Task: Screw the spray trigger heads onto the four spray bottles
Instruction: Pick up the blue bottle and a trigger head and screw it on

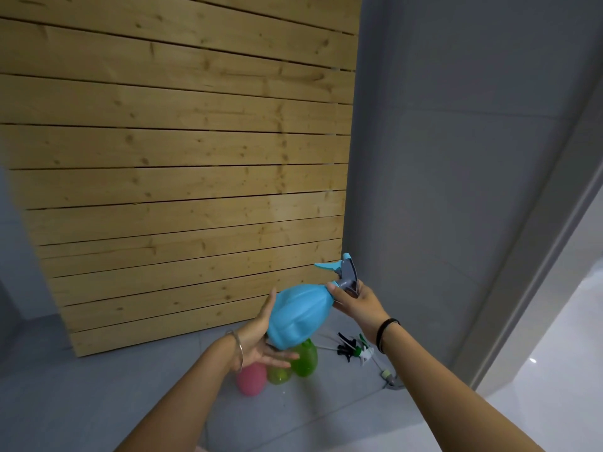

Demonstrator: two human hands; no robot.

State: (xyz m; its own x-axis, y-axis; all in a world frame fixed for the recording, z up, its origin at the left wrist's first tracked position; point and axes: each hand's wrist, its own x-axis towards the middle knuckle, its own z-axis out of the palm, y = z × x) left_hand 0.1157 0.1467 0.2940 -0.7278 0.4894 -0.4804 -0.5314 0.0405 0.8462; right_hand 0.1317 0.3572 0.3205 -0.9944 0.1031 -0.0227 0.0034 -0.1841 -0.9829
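We note the right hand [354, 303] first: its fingers and thumb are closed around the grey collar of the spray trigger head [345, 272], where the head meets the neck of the blue bottle [298, 316]. The thumb lies on the near side of the collar and the fingertips show on the far side. A dark band sits on that wrist.

The left hand [261, 340] is spread, fingers extended and loosely apart, palm against the base and lower side of the blue bottle, cupping it rather than gripping. A thin bangle circles that wrist.

We record the blue bottle held in the air between both hands, tilted, base toward the lower left and neck toward the upper right. The trigger head sits on its neck, blue lever pointing left; we cannot tell how far it is screwed down.

Below the hands, on the grey floor [98, 402], we see a pink bottle [251, 380], a yellow-green bottle [279, 375] touching it, and a green bottle [305, 358] just beside that, all partly hidden by the left hand. To their right lie loose trigger heads [354, 349], black and green-white, with dip tubes trailing.

A slatted wooden panel [179, 158] leans behind, against a grey wall [456, 158].
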